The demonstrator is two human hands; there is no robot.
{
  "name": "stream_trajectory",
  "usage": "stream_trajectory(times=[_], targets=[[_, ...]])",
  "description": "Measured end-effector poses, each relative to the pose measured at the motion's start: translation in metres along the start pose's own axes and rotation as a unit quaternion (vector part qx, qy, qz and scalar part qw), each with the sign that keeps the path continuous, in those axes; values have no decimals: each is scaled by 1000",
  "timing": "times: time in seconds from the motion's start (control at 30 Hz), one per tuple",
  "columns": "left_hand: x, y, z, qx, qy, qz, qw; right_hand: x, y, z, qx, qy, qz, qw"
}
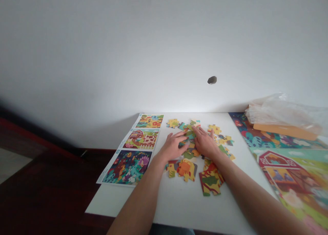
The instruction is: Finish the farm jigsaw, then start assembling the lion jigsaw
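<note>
Loose jigsaw puzzle pieces (188,169) in yellow, green and orange lie spread on the white table. My left hand (172,147) rests at the left of the pile, fingers stretched toward its middle and thumb apart. Close beside it, my right hand (205,142) lies over the pile with fingers extended, touching or just above a green piece (190,135). Some pieces under both hands are hidden. A larger green and dark red piece (210,183) sits nearer me, below the right wrist. At the far side are a yellow piece (173,123) and another yellow piece (214,128).
A sheet with three printed pictures (141,139) lies along the table's left edge, partly overhanging. On the right are a finished-looking farm picture (302,180), an orange-brown flat item (284,130) and clear plastic wrapping (282,110). A white wall (164,57) stands behind the table.
</note>
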State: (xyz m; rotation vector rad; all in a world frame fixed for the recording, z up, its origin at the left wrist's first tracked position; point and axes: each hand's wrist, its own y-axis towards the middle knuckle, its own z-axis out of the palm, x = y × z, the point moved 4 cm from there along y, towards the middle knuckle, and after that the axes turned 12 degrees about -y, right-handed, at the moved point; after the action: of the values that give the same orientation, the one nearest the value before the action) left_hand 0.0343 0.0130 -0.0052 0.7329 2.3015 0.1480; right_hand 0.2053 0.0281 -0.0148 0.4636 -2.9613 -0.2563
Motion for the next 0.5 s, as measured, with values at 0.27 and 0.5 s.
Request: stream_trajectory(times=[0.27,0.5], targets=[[0,2,-1,-11,-18,20,1000,2,-2,-8,-21,2,0,1000],[3,2,-1,-24,-5,-2,1000,2,-2,-13,-31,-1,4,1000]])
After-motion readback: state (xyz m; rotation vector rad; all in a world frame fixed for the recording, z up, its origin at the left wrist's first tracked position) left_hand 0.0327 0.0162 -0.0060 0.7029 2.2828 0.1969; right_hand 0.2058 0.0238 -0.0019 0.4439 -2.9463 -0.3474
